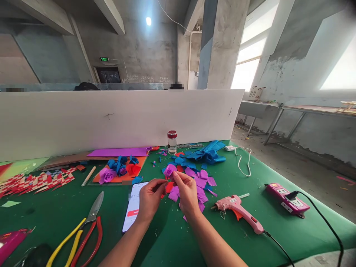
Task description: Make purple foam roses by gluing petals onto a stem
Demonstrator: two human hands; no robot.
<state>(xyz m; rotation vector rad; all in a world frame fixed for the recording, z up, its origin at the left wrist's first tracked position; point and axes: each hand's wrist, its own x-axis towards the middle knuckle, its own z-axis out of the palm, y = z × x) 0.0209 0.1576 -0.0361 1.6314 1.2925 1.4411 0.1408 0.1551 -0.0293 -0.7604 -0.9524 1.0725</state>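
Two bare forearms (pixel 126 243) rise from six o'clock over the green bench (pixel 256 185). One purple rose (pixel 170 170) is at their meeting point — the right hand (pixel 187 193) grasps it, the left hand (pixel 151 200) pinches at its base. Around it: one jar (pixel 172 142) at twelve, one glue gun (pixel 240 212) at four, one phone (pixel 132 209) at eight.

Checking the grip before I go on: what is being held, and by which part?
A purple paper flower, held at its bloom's lower right edge by the right hand; the left hand pinches just beneath, on what I cannot tell.
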